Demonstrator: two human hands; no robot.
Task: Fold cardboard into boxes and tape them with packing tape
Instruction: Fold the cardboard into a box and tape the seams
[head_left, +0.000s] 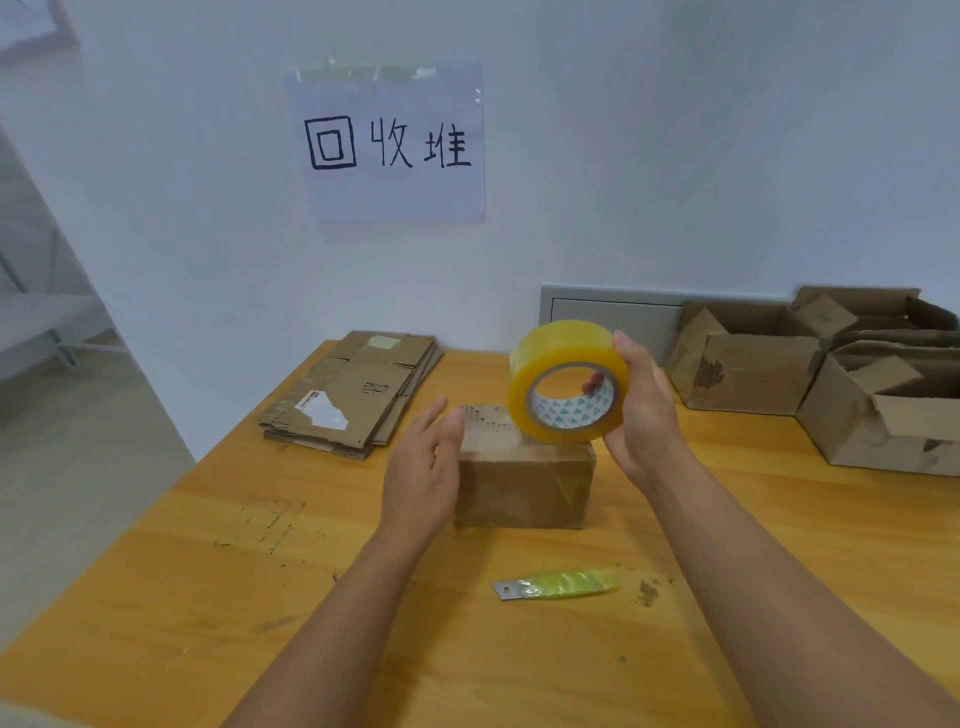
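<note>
The right hand (641, 410) held a roll of yellowish packing tape (567, 382) lifted above a small closed cardboard box (524, 475), the thumb on the roll's outer edge and a fingertip showing through the core; the roll's open side faced the camera, its inner liner printed with small green triangles. The left hand (423, 467) was released, fingers straight and together, palm turned toward the box's left side and close beside it; whether it touched the cardboard could not be told. The box stood near the middle of the wooden desk (208, 597), glossy with tape across its front face. Nearer the camera on the desk lay a small cutter (558, 584) with a bare metal blade end and a yellow-green wrapped handle. At the desk's far left corner rested a stack of flattened cardboard (353, 395); along the far right stood several open boxes (753, 364), worn and torn at the flaps. On the white wall behind hung a paper sign (387, 143) with handwritten black characters, taped at its top edge.
</note>
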